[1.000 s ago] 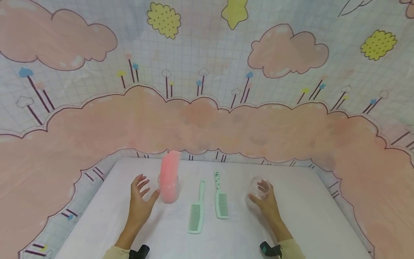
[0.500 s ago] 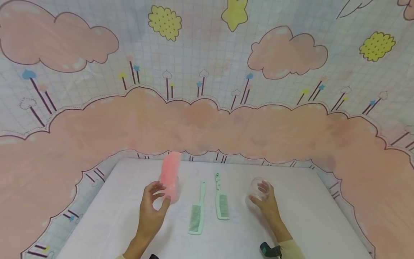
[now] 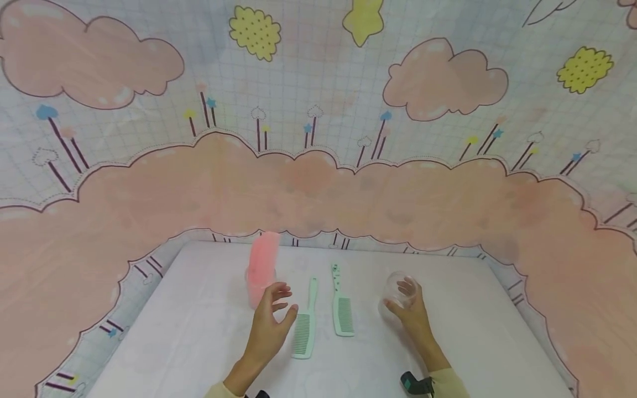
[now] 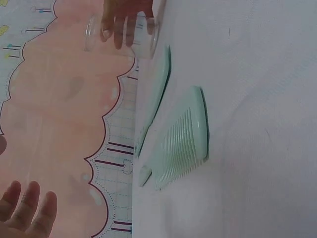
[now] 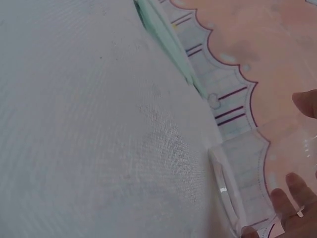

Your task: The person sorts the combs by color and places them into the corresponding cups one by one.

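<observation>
My left hand hovers beside the nearer green comb, fingers loosely bent and nothing between them. In the left wrist view its fingers show at the lower left, apart from that comb. My right hand grips a clear cup from its right side, thumb in front. The right wrist view shows the cup's wall and fingers around it. A second green comb, its handle patterned, lies between the hands. Behind my left hand, a pink comb stands upright in another clear cup, partly hidden.
All of this is on a white-covered table. Its far edge meets a patterned cloth backdrop with clouds and stars. A dark wrist camera sits on the right wrist.
My left hand has moved right, from left of the pink comb, past its front, to beside the nearer green comb. My right hand stays on the cup.
</observation>
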Action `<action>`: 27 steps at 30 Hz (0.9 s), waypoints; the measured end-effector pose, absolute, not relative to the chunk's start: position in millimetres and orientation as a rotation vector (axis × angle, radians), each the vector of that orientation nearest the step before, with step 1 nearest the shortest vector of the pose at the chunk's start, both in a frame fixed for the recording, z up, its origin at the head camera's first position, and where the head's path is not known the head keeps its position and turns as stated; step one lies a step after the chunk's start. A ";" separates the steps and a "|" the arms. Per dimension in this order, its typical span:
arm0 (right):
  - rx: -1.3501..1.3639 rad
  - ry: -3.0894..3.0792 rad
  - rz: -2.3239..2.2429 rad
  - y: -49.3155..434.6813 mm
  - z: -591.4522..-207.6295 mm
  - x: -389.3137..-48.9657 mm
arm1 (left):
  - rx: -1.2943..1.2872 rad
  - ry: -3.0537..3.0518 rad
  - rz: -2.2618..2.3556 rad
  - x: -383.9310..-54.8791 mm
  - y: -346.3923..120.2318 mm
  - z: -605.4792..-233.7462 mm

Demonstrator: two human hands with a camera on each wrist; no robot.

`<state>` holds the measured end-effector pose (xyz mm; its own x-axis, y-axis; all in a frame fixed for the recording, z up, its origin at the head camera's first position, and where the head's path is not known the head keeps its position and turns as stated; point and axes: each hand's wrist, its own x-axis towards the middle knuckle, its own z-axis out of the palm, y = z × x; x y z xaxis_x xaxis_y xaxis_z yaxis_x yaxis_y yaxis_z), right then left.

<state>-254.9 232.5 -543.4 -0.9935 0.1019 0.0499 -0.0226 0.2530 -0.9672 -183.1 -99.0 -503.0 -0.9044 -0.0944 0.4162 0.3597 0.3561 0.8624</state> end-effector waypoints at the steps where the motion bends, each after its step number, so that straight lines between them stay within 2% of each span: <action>1: -0.075 -2.403 1.859 232.5 -544.4 -254.9 | -0.223 -2.238 -1.573 -183.9 -97.4 -504.4; 18: -0.070 -2.415 1.849 232.1 -545.4 -252.4 | -0.008 -2.434 -1.749 -210.8 -83.6 -515.3; 27: -0.069 -2.413 1.831 231.7 -547.3 -252.9 | 0.028 -2.525 -1.649 -229.9 -76.3 -519.3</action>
